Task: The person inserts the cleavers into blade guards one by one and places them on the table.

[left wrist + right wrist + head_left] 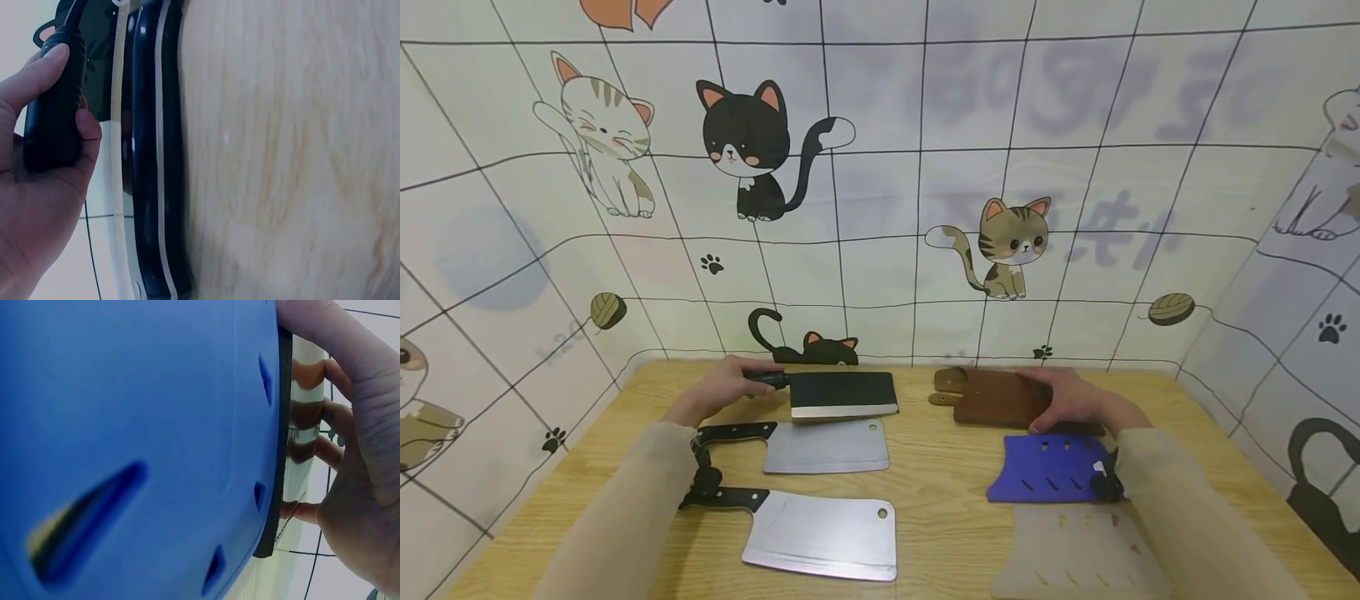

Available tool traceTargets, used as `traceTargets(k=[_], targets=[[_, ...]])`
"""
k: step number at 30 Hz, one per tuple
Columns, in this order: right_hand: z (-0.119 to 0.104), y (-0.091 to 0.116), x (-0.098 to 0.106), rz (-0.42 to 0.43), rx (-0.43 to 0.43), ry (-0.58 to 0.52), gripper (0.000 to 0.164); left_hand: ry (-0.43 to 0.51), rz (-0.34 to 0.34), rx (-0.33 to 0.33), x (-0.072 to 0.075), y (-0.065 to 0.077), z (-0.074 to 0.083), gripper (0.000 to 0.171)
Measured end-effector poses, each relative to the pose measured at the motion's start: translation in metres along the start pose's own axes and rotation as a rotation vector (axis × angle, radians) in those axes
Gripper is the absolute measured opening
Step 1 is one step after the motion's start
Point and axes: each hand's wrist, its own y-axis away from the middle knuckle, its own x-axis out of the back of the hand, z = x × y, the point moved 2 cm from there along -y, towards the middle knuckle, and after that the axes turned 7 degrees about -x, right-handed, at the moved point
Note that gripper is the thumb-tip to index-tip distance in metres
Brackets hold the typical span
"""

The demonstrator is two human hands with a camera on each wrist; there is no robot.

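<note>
My left hand (726, 390) grips the black handle (53, 106) of a cleaver with a dark blade (842, 392) and a pale cutting edge, at the table's far left. Its blade points right. At the far right, my right hand (1070, 398) holds a brown leather cleaver sheath (996, 398) across its width, thumb at the near edge and fingers (340, 415) at the far side. Two loose straps (945, 389) stick out to the left. The palm and wrist hide the sheath's right part.
Nearer on the left lie two steel cleavers, a smaller one (827, 447) and a larger one (823, 535), both with black riveted handles. Nearer on the right lie a blue slotted plastic cover (1045, 471) and a whitish translucent one (1067, 550). A cat-printed wall (880, 250) borders the wooden table.
</note>
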Motion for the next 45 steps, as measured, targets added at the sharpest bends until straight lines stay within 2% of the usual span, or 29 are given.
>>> traceTargets(k=[5, 12, 18, 26, 32, 45], targets=[[-0.006, 0.001, 0.001, 0.031, 0.024, -0.026, 0.108, 0.004, -0.012, -0.025, -0.003, -0.001, 0.007, 0.048], [-0.015, -0.001, -0.001, 0.042, 0.012, -0.013, 0.109, -0.012, -0.021, -0.042, -0.010, -0.009, 0.018, 0.049], [-0.025, -0.001, 0.000, 0.050, 0.002, 0.016, 0.111, -0.033, -0.026, -0.018, -0.014, -0.011, 0.023, 0.047], [-0.036, -0.002, -0.001, 0.044, 0.024, 0.046, 0.113, 0.003, -0.038, 0.020, -0.018, -0.010, 0.027, 0.049], [-0.044, -0.003, -0.004, 0.057, 0.031, 0.042, 0.112, 0.033, -0.054, 0.016, -0.024, -0.011, 0.034, 0.048], [-0.059, -0.011, -0.002, 0.042, 0.023, 0.036, 0.112, 0.080, -0.068, -0.049, -0.045, -0.029, 0.046, 0.047]])
